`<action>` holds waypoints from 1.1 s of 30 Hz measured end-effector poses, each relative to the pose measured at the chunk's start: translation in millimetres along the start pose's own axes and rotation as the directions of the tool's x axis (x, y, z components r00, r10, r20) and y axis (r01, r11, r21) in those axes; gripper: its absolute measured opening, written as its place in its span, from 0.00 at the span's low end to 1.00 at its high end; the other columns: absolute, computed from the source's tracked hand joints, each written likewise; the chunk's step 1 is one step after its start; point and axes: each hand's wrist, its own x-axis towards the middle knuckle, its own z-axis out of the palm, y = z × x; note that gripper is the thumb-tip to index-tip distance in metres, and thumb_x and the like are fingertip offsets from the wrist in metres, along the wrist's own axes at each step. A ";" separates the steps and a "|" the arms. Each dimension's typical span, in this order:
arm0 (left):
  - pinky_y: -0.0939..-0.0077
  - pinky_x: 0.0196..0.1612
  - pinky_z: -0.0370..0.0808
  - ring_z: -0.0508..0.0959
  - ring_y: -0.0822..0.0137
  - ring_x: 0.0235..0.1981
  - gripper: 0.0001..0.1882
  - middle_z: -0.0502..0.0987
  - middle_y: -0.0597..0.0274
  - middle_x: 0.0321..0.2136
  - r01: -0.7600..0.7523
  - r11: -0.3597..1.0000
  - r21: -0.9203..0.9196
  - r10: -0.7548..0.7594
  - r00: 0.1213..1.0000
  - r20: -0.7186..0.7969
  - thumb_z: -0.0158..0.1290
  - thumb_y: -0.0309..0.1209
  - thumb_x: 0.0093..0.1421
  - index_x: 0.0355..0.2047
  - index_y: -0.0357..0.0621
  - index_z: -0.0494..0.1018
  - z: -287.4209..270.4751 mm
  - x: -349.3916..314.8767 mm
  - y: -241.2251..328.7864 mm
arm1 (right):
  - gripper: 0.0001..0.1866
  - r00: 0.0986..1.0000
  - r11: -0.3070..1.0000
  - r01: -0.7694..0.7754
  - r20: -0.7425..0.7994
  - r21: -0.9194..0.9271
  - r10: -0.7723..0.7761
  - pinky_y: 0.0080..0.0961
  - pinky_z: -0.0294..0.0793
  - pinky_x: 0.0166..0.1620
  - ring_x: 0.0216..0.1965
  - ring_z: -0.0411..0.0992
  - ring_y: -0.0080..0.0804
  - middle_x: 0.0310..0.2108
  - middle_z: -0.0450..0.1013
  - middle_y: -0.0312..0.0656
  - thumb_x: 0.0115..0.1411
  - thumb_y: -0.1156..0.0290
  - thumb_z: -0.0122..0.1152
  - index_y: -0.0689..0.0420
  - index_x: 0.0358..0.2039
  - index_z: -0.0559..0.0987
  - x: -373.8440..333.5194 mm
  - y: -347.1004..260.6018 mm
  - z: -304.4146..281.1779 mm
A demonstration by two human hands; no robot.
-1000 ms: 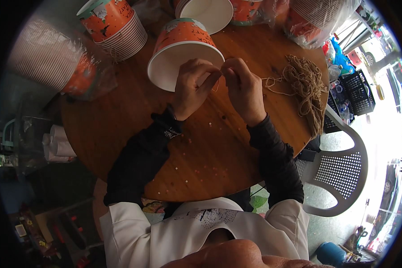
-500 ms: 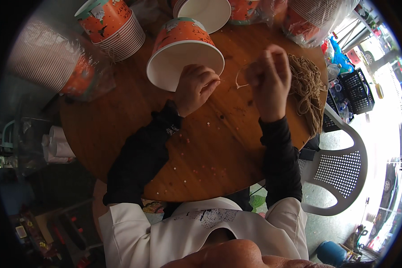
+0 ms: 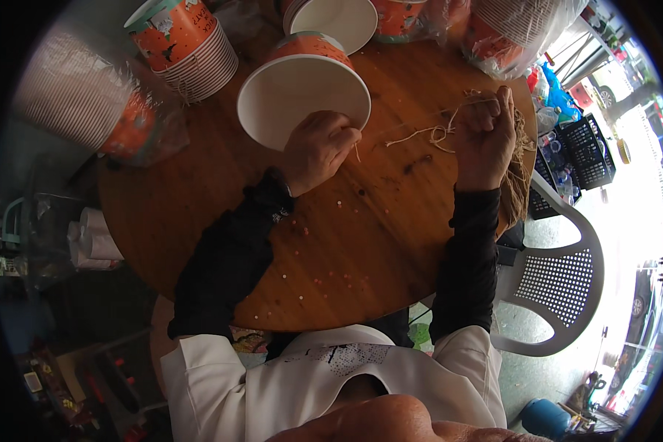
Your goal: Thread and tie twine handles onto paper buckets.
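Note:
A white-lined paper bucket with an orange outside lies on its side, its mouth toward me. Closed at the lower right of its rim is my left hand; a short pale end of string pokes out below the thumb. Whether these fingers also grip the rim, I cannot tell. My right hand is up at the right, fingers closed on a thin string that loops out to its left over the table. Behind this hand lies a bundle of tan strings, partly hidden by it.
Stacked orange buckets stand at the back left, with plastic-wrapped stacks farther left and at the back right. Another bucket lies behind mine. Small dots are scattered on the round wooden table. A plastic chair stands at the right.
My right hand has moved right, drawing the string over toward the bundle. The bucket's mouth has turned more toward me, and my left hand has shifted slightly left.

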 end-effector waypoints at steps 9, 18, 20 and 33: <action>0.58 0.57 0.68 0.79 0.60 0.40 0.08 0.78 0.62 0.34 0.006 0.932 0.363 0.003 1.000 -0.023 0.56 0.18 0.54 0.35 0.41 0.74 -118.3 8.7 2.2 | 0.07 0.957 0.926 -0.151 0.183 -0.345 0.224 0.15 0.52 0.19 0.16 0.54 0.16 0.18 0.57 0.27 0.70 0.68 0.50 0.56 0.43 0.73 -7.8 7.2 12.9; 0.60 0.53 0.74 0.80 0.55 0.47 0.13 0.79 0.55 0.40 -0.118 0.971 0.206 0.103 0.991 0.082 0.46 0.07 0.52 0.31 0.37 0.69 -180.4 8.0 -14.0 | 0.05 0.872 -0.103 0.474 0.451 -0.874 0.190 0.23 0.72 0.31 0.27 0.73 0.22 0.28 0.72 0.35 0.59 0.75 0.62 0.61 0.36 0.79 -6.8 25.5 7.7; 0.61 0.53 0.75 0.79 0.54 0.49 0.13 0.80 0.55 0.41 -0.079 0.991 0.107 0.069 0.993 0.094 0.45 0.06 0.51 0.30 0.37 0.69 -181.3 -2.1 -18.3 | 0.04 0.874 -0.266 0.482 0.480 -0.835 0.079 0.24 0.73 0.32 0.29 0.74 0.22 0.28 0.73 0.36 0.59 0.75 0.62 0.61 0.34 0.80 -5.8 26.5 7.7; 0.70 0.51 0.73 0.79 0.57 0.47 0.13 0.79 0.53 0.42 0.162 0.972 -0.168 -0.184 0.975 -0.128 0.47 0.14 0.60 0.43 0.35 0.74 -156.9 -6.0 26.6 | 0.21 0.903 0.922 -0.386 0.188 -0.040 0.386 0.29 0.77 0.40 0.35 0.76 0.34 0.37 0.77 0.44 0.72 0.54 0.43 0.59 0.41 0.75 -15.3 42.9 6.1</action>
